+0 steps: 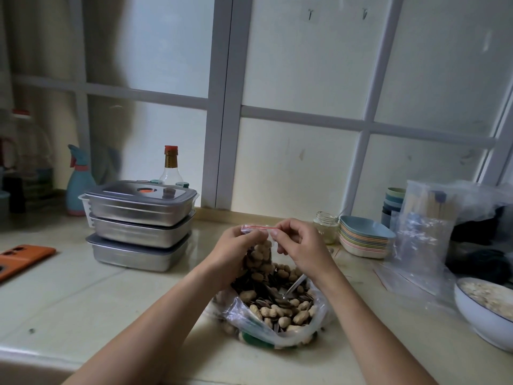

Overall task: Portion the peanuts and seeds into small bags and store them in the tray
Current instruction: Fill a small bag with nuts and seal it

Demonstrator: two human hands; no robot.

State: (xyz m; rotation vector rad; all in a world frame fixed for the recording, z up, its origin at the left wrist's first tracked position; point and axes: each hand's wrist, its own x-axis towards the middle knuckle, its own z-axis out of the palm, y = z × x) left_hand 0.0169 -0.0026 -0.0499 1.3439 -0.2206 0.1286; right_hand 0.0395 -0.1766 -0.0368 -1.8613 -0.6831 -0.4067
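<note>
Kitchen worktop (111, 301), mid-portioning: a person holds 1 small bag (259, 258), already packed w/ peanuts in the shell, up over the middle of the worktop, directly above the big bag (277, 320) of peanuts and seeds it was filled from. The left hand (236, 245) wraps the small bag's side and upper corner, grip clenched on the plastic; the right hand (299, 245) pinches the red zip strip (258, 227) at the opposite top corner btwn thumb and fingertips, so both grips are grasping the same bag. The step in hand looks to be closing the zip. The film is thin, soft and prob. slippery, and the load is light but lumpy, so the bag is best held by the stiffer zip strip at both ends w/ support under the bulge; squeezing too hard could crack shells or pop the seal. A spoon (294, 286) rests in the big bag, handle pointing to the right. 3 stacked steel trays (138, 218) w/ lids sit at the rear left of the worktop, well apart from the hands. A stack of bowls (363, 240) and a glass jar (326, 226) stand at the rear right.
</note>
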